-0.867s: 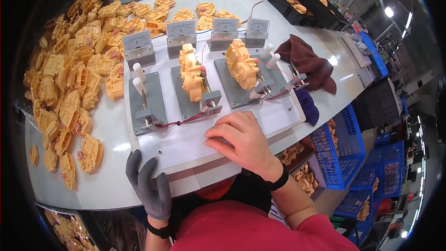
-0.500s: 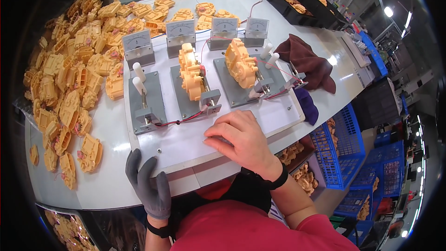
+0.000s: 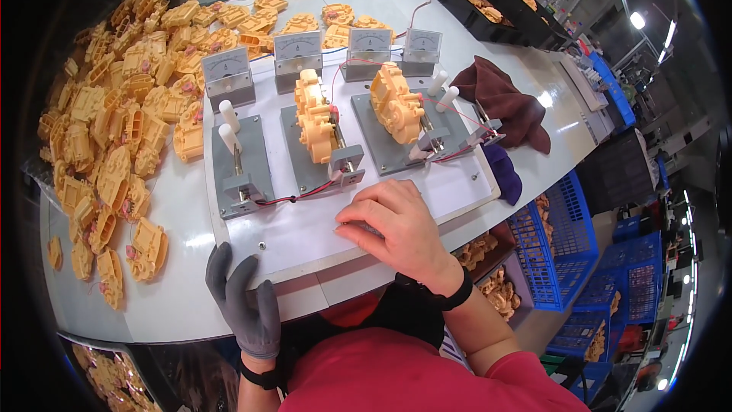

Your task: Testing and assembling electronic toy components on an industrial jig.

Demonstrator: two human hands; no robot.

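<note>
White flat board under bare right hand, fingers curled, holding nothing visible.

The pale grey desk carries a white test board at centre. A heap of yellow plastic gearbox housings spreads from nine to twelve o'clock. A brown cloth lies at two o'clock, with a black tray beyond it.
</note>
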